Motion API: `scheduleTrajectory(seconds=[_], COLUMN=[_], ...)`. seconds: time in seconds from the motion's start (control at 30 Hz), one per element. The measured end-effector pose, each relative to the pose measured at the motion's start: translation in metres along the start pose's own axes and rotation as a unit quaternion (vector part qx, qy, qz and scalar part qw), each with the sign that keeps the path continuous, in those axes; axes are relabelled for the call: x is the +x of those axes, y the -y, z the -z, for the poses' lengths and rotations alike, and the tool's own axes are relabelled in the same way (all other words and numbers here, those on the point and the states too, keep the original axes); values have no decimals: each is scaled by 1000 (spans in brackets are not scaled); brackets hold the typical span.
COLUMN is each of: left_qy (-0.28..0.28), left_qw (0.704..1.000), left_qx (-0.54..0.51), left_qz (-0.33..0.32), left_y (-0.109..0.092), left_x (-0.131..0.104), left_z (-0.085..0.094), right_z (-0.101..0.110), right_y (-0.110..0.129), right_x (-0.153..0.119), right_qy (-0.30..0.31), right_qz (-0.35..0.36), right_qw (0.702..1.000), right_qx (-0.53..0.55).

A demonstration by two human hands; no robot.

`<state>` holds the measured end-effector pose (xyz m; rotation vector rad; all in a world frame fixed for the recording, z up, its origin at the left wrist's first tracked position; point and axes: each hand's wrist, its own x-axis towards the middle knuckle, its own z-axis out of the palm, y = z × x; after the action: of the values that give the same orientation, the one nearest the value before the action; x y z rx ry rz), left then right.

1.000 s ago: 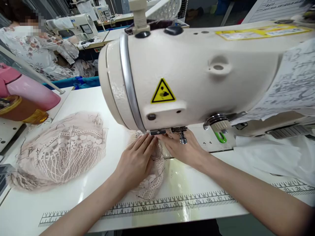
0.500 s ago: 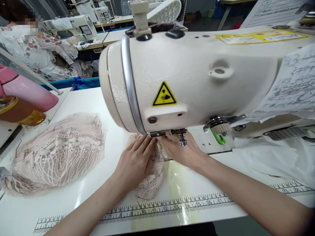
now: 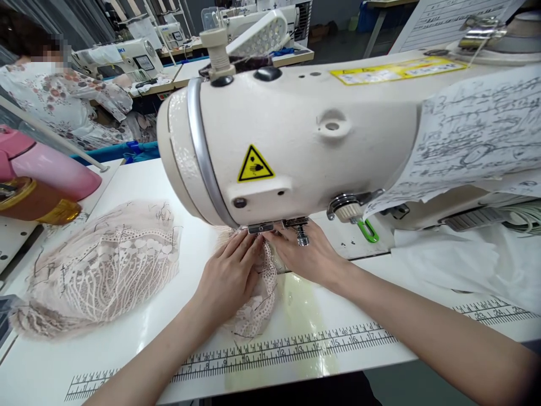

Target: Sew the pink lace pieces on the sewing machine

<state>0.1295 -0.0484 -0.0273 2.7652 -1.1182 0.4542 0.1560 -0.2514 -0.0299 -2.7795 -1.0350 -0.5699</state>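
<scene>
A cream sewing machine (image 3: 296,135) fills the middle of the view. Under its head lies a small piece of pale pink lace (image 3: 253,307). My left hand (image 3: 228,276) rests flat on that lace, fingers pointing toward the needle area. My right hand (image 3: 306,256) lies just right of it, fingertips pressed on the lace edge beneath the presser foot (image 3: 258,228). The needle itself is hidden by the machine head.
A pile of pink lace pieces (image 3: 97,265) lies at the left on the white table (image 3: 139,344), which has a printed ruler (image 3: 296,347) along its front. A pink bottle (image 3: 46,169) stands far left. White cloth (image 3: 460,259) lies at right. Another person (image 3: 54,96) sits behind.
The view has shifted slightly, so the machine sits further left in the frame. Both hands stay on the lace under the machine head, in nearly the same pose.
</scene>
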Motion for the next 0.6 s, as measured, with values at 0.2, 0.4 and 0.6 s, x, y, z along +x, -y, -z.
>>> scheduleTrajectory(seconds=[0.2,0.4,0.6], left_qy=[4,14,-3], left_qw=[1000,1000,986], left_qx=[-14,13,1], left_qz=[8,-3,-166], left_y=[1,-3,-21], left_x=[-2,0,-17], left_z=[-1,9,55], right_z=[-1,5,8], right_y=[-1,-1,-1], right_x=[-4,-5,-6], right_qy=[-49,-113,-118], right_qz=[16,15,77], right_qw=[998,993,987], right_qx=[-43,-16,75])
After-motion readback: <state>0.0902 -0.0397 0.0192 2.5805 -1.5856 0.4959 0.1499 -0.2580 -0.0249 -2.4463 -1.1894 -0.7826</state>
